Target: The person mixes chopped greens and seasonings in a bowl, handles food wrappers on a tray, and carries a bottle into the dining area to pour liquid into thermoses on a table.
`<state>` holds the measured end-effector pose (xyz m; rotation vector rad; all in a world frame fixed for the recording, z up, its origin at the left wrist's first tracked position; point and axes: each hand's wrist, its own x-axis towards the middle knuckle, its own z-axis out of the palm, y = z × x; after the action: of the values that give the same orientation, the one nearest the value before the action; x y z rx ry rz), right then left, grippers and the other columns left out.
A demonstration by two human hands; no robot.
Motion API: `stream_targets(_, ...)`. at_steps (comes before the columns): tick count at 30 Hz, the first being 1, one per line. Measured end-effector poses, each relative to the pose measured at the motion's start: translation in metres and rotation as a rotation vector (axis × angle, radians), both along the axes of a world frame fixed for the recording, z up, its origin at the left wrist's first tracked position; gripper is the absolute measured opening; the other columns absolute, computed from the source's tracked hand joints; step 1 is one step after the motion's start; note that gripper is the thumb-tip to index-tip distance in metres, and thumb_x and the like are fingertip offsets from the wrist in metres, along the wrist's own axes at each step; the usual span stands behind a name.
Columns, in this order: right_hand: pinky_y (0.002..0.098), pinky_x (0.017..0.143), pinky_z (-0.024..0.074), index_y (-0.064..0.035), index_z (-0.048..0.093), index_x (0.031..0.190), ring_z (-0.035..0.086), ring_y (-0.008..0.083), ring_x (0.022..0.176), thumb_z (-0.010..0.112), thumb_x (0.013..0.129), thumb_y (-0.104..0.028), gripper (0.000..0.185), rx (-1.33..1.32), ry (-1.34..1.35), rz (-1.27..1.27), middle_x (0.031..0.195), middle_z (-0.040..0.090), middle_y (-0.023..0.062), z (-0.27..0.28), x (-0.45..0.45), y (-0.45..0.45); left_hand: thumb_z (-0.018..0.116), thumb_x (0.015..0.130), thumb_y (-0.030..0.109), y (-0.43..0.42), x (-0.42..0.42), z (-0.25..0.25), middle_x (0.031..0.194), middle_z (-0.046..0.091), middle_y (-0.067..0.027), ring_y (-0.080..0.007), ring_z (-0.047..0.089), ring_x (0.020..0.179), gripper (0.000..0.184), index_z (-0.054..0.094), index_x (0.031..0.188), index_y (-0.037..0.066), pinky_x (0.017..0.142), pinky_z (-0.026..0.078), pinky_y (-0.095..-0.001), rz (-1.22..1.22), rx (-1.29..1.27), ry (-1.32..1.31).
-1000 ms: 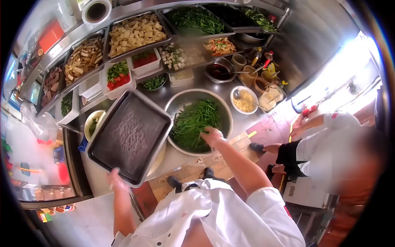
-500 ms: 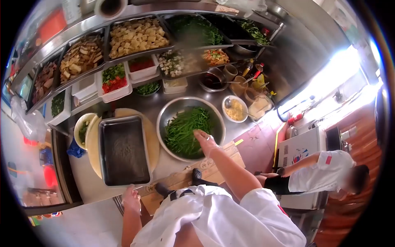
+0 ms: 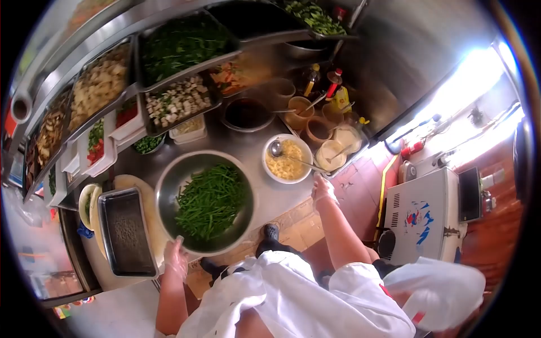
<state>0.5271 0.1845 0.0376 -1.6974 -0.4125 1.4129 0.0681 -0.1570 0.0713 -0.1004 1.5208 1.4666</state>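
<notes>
A large steel bowl (image 3: 163, 186) holds cut green stalks (image 3: 211, 201). My left hand (image 3: 176, 259), in a clear glove, is at the bowl's lower left rim; whether its fingers grip the rim is hard to tell. To its left, an emptied dark tray (image 3: 128, 231) lies on a round board (image 3: 125, 181). My right hand (image 3: 324, 192), also gloved, has its fingers together at the handle end of a ladle (image 3: 305, 164). The ladle's head rests in a white bowl (image 3: 270, 167) of chopped yellowish food (image 3: 288, 160).
Trays of greens (image 3: 180, 48), tofu cubes (image 3: 100, 81) and diced white food (image 3: 177, 101) line the raised rack. Behind the white bowl stand a dark sauce bowl (image 3: 248, 114), jars (image 3: 318, 129) and bottles (image 3: 334, 81). A co-worker (image 3: 437, 287) is at the lower right.
My right hand has left the green stalks and moved right to the ladle. My left hand has gone from the tray to the steel bowl. The tray was lowered onto the board; the view has shifted.
</notes>
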Motion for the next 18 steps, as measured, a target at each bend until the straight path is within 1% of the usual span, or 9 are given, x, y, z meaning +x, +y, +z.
stream_targets(2,0.0261,0.043,0.0348,-0.0142,0.06,0.106,0.042,0.0107,0.047,0.082,0.088,-0.044,0.041,-0.19,0.128,-0.198,0.073,0.052,-0.0009,0.002,0.023,0.019,0.071,0.09,0.01,0.02,0.01,-0.014,0.087,0.062,0.006,-0.0091,0.055,0.072,0.022,0.06,0.108,0.017,0.062,0.044,-0.0282,0.068,-0.134,0.174)
stream_targets(5,0.025,0.041,0.03,-0.0192,0.057,0.098,0.04,0.0098,0.045,0.086,0.083,-0.049,0.044,-0.283,0.325,-0.25,0.065,0.047,-0.0034,-0.017,0.048,0.039,0.069,0.09,0.008,0.019,0.02,-0.024,0.087,0.061,0.0046,-0.0097,0.055,0.072,0.023,0.059,0.108,0.017,0.06,0.043,-0.027,0.063,-0.24,0.139)
stream_targets(7,0.0245,0.042,0.0287,-0.0212,0.051,0.086,0.039,0.0093,0.044,0.086,0.081,-0.054,0.048,-0.283,0.409,-0.245,0.06,0.044,-0.0046,-0.025,0.048,0.048,0.071,0.087,0.005,0.023,0.039,-0.018,0.092,0.063,0.0037,-0.011,0.056,0.075,0.03,0.059,0.111,0.019,0.067,0.046,-0.0296,0.056,-0.247,0.106)
stream_targets(9,0.0255,0.042,0.03,-0.0207,0.051,0.084,0.039,0.0108,0.045,0.085,0.083,-0.052,0.046,-0.183,0.477,-0.225,0.06,0.044,-0.0045,-0.035,0.046,0.057,0.074,0.086,0.006,0.027,0.057,-0.026,0.095,0.063,0.0033,-0.0129,0.057,0.079,0.033,0.059,0.113,0.019,0.071,0.047,-0.0327,0.057,-0.273,0.1)
stream_targets(10,0.026,0.042,0.0301,-0.0202,0.051,0.083,0.039,0.0109,0.045,0.084,0.084,-0.05,0.045,-0.194,0.46,-0.234,0.059,0.044,-0.0044,-0.037,0.042,0.058,0.076,0.086,0.008,0.032,0.066,-0.026,0.098,0.063,0.0016,-0.0156,0.057,0.084,0.034,0.058,0.113,0.017,0.076,0.049,-0.0375,0.045,-0.29,0.076)
stream_targets(11,0.0266,0.042,0.0302,-0.0198,0.051,0.083,0.039,0.011,0.045,0.084,0.086,-0.049,0.044,-0.202,0.442,-0.247,0.059,0.043,-0.0044,-0.037,0.039,0.06,0.077,0.086,0.01,0.033,0.071,-0.022,0.108,0.064,-0.0009,-0.019,0.059,0.098,0.036,0.059,0.117,0.015,0.084,0.049,-0.0422,-0.029,-0.257,0.017)
stream_targets(13,0.0272,0.043,0.0312,-0.018,0.054,0.084,0.04,0.0114,0.046,0.082,0.087,-0.047,0.04,-0.167,0.379,-0.24,0.06,0.045,-0.0039,-0.03,0.036,0.061,0.077,0.088,0.013,0.037,0.083,-0.002,0.119,0.064,-0.0031,-0.0211,0.059,0.114,0.04,0.058,0.123,0.012,0.093,0.049,-0.0436,-0.181,-0.274,0.054)
stream_targets(16,0.0274,0.048,0.0368,-0.0126,0.062,0.09,0.045,0.0127,0.051,0.081,0.09,-0.04,0.033,-0.012,0.196,-0.134,0.067,0.053,-0.0019,-0.009,0.032,0.058,0.076,0.09,0.016,0.031,0.09,0.026,0.129,0.061,-0.0039,-0.0208,0.055,0.125,0.044,0.057,0.129,0.011,0.097,0.048,-0.0442,-0.193,-0.331,0.171)
stream_targets(18,0.0271,0.054,0.0442,-0.0069,0.068,0.096,0.053,0.0141,0.057,0.079,0.092,-0.033,0.029,0.15,0.017,-0.015,0.075,0.062,0.0004,0.018,0.022,0.058,0.075,0.092,0.016,0.026,0.084,0.03,0.132,0.06,-0.0038,-0.0199,0.056,0.123,0.044,0.056,0.131,0.01,0.097,0.049,-0.0439,-0.141,-0.366,0.302)
